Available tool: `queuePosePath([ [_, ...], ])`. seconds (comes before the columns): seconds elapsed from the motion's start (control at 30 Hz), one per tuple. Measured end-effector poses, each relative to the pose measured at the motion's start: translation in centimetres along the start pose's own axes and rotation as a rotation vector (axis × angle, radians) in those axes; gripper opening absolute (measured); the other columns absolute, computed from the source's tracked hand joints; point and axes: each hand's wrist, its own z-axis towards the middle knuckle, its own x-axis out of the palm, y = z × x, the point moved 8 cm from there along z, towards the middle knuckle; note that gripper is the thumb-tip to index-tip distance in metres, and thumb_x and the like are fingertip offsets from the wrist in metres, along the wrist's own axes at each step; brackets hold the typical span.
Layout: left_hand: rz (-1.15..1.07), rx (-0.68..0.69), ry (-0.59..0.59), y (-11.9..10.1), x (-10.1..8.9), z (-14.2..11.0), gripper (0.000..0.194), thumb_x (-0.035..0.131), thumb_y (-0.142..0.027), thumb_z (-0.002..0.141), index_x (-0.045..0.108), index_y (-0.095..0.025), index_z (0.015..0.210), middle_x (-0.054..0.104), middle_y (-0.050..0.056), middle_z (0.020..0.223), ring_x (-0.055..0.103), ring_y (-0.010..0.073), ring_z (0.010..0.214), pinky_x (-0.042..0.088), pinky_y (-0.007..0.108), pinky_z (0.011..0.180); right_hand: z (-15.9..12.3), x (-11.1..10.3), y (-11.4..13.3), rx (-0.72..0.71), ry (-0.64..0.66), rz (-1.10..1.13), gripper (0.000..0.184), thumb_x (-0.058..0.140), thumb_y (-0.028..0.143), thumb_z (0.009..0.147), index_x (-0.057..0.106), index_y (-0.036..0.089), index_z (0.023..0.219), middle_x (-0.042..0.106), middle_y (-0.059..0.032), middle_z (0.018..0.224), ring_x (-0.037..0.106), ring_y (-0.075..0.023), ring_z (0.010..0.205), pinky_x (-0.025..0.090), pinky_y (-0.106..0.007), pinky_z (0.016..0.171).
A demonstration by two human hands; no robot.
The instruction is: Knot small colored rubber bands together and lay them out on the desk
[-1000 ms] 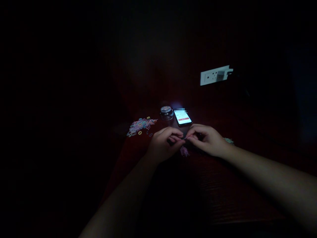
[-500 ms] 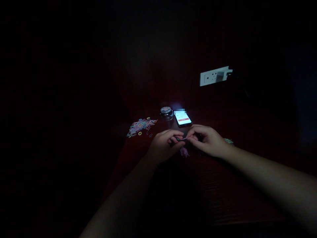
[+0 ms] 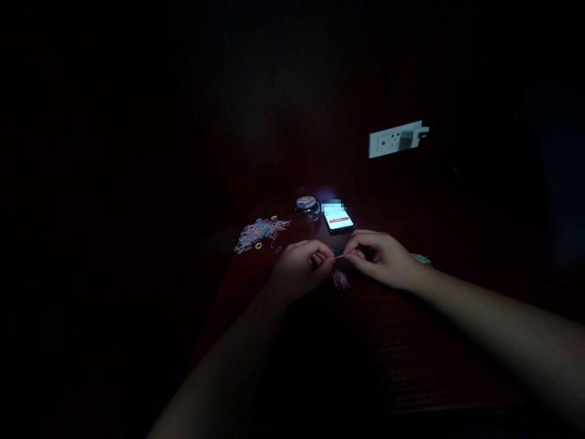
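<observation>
A thin pale purple rubber band [image 3: 339, 256] spans the small gap between my two hands. My left hand [image 3: 301, 267] pinches one end of it between thumb and forefinger. At the other end, the fingertips of my right hand [image 3: 382, 257] are closed on it. Just below the fingers, a small heap of pink-purple rubber bands [image 3: 340, 279] lies on the dark red table [image 3: 439, 341]. Something small and green shows dimly behind the band; its shape is unclear.
A larger heap of mixed-colour rubber bands [image 3: 262, 233] is at the left. Beyond my hands are a lidded glass jar [image 3: 308, 209] and a lit phone [image 3: 339, 219]. Pale green bands [image 3: 421, 259] lie beside my right wrist. A wall socket [image 3: 388, 142] holds a plug.
My left fingertips, somewhat parted half a second ago, have closed on the band's left end. The green bit, earlier by the left fingers, now shows behind the band. My right hand has barely moved.
</observation>
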Motion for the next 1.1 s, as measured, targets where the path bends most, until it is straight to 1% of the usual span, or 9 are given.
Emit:
queuePosePath([
  [0.1, 0.019, -0.025, 0.079, 0.5, 0.6, 0.0, 0.010, 0.060, -0.025, 0.085, 0.066, -0.018, 0.086, 0.064, 0.000, 0.076, 0.056, 0.0099, 0.064, 0.045, 0.022, 0.059, 0.0, -0.1, 0.1, -0.009, -0.004, 0.007, 0.009, 0.061, 0.023, 0.083, 0.065, 0.016, 0.079, 0.055, -0.0005, 0.069, 0.050, -0.0123, 0.060, 0.040, -0.026, 0.057],
  [0.23, 0.036, -0.016, 0.254, 1.0, 2.0, -0.1, 0.008, 0.059, -0.023, 0.087, 0.066, -0.019, 0.087, 0.065, 0.000, 0.081, 0.057, 0.0118, 0.071, 0.044, 0.023, 0.065, 0.0, -0.5, 0.0, 0.011, -0.037, 0.023, 0.012, 0.058, 0.023, 0.085, 0.061, 0.016, 0.075, 0.051, 0.0007, 0.066, 0.048, -0.0122, 0.059, 0.039, -0.026, 0.056],
  [0.37, 0.009, 0.033, 0.334, 0.9, 2.8, -0.3, 0.009, 0.061, -0.024, 0.087, 0.068, -0.019, 0.086, 0.065, 0.001, 0.084, 0.058, 0.0135, 0.076, 0.046, 0.025, 0.071, 0.0, -0.6, 0.1, 0.019, -0.047, 0.006, 0.012, 0.058, 0.024, 0.085, 0.060, 0.017, 0.075, 0.052, 0.0006, 0.066, 0.048, -0.0123, 0.059, 0.038, -0.026, 0.055],
  [0.73, 0.070, 0.067, 0.336, 1.1, 3.3, -0.2, 0.011, 0.059, -0.023, 0.089, 0.070, -0.022, 0.091, 0.067, 0.002, 0.087, 0.060, 0.0154, 0.083, 0.047, 0.027, 0.077, 0.3, -0.6, 0.2, 0.024, -0.061, -0.016, 0.014, 0.057, 0.025, 0.086, 0.060, 0.017, 0.075, 0.053, 0.0002, 0.067, 0.048, -0.0123, 0.059, 0.039, -0.026, 0.055],
  [0.83, 0.113, 0.053, 0.293, 2.1, 2.9, 0.0, 0.017, 0.054, -0.020, 0.090, 0.070, -0.023, 0.097, 0.067, 0.002, 0.094, 0.061, 0.0160, 0.089, 0.048, 0.028, 0.082, 0.1, -0.7, -0.1, 0.026, -0.065, -0.014, 0.013, 0.057, 0.025, 0.087, 0.061, 0.017, 0.077, 0.055, -0.0006, 0.069, 0.050, -0.0130, 0.061, 0.040, -0.026, 0.057],
  [0.9, 0.190, -0.038, 0.188, 4.2, 1.5, 0.2, 0.020, 0.052, -0.018, 0.090, 0.069, -0.023, 0.098, 0.068, 0.003, 0.099, 0.062, 0.0172, 0.094, 0.047, 0.029, 0.086, 0.1, -0.9, -0.3, 0.031, -0.083, -0.008, 0.013, 0.057, 0.025, 0.087, 0.062, 0.017, 0.079, 0.058, -0.0021, 0.072, 0.052, -0.0143, 0.065, 0.041, -0.027, 0.059],
  [1.0, 0.367, -0.345, -0.038, 9.1, -2.4, -0.5, 0.024, 0.050, -0.014, 0.088, 0.065, -0.021, 0.104, 0.068, 0.006, 0.106, 0.063, 0.0213, 0.098, 0.047, 0.034, 0.090, 0.0, -1.0, -0.8, 0.046, -0.106, 0.004, 0.012, 0.057, 0.025, 0.088, 0.062, 0.017, 0.080, 0.062, -0.0041, 0.076, 0.056, -0.0164, 0.069, 0.043, -0.029, 0.062],
  [1.03, 0.414, -0.452, -0.087, 10.6, -3.7, -1.1, 0.026, 0.051, -0.013, 0.086, 0.064, -0.020, 0.108, 0.068, 0.008, 0.110, 0.062, 0.0234, 0.101, 0.047, 0.036, 0.092, 0.0, -1.0, -0.9, 0.047, -0.107, 0.008, 0.012, 0.057, 0.025, 0.088, 0.062, 0.017, 0.080, 0.063, -0.0044, 0.077, 0.057, -0.0167, 0.070, 0.044, -0.029, 0.063],
  [1.1, 0.453, -0.629, -0.103, 13.2, -5.2, -2.3, 0.031, 0.055, -0.013, 0.084, 0.062, -0.017, 0.114, 0.068, 0.011, 0.114, 0.063, 0.0260, 0.105, 0.046, 0.037, 0.094, 0.0, -1.0, -1.2, 0.048, -0.103, 0.015, 0.012, 0.057, 0.025, 0.088, 0.062, 0.017, 0.081, 0.064, -0.0047, 0.078, 0.057, -0.0171, 0.071, 0.045, -0.030, 0.064],
])
